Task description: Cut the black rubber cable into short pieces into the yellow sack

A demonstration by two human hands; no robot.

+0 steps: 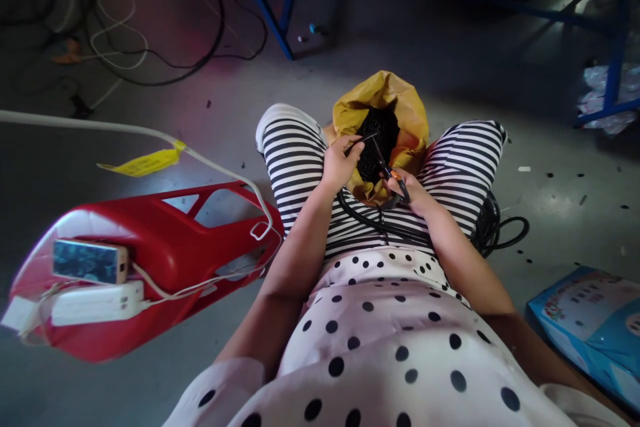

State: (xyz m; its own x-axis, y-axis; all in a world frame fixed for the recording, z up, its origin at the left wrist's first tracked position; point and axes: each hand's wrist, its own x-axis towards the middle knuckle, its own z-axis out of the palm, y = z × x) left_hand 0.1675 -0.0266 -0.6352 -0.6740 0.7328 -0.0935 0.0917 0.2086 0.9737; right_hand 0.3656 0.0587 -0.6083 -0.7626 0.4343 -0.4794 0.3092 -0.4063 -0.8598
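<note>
My left hand (340, 161) is closed on the end of a thin black ribbed tube (367, 138), over the mouth of a yellow sack. From there, black tubing (367, 219) loops across my lap toward a coil at my right hip. My right hand (411, 188) grips black-handled scissors (395, 175) with an orange spot near the pivot. Their blades point up and left toward the tube's end; whether they touch it I cannot tell. Between my knees stands the open yellow sack (413, 113), with dark pieces (383, 123) inside.
On my left a red stool (165, 240) lies on its side, bearing a phone-like device (90, 261) and a white power strip (97, 302). A white cable (125, 127) with a yellow tag crosses above it. A blue box (593, 327) sits at right; blue frame legs (267, 3) stand ahead.
</note>
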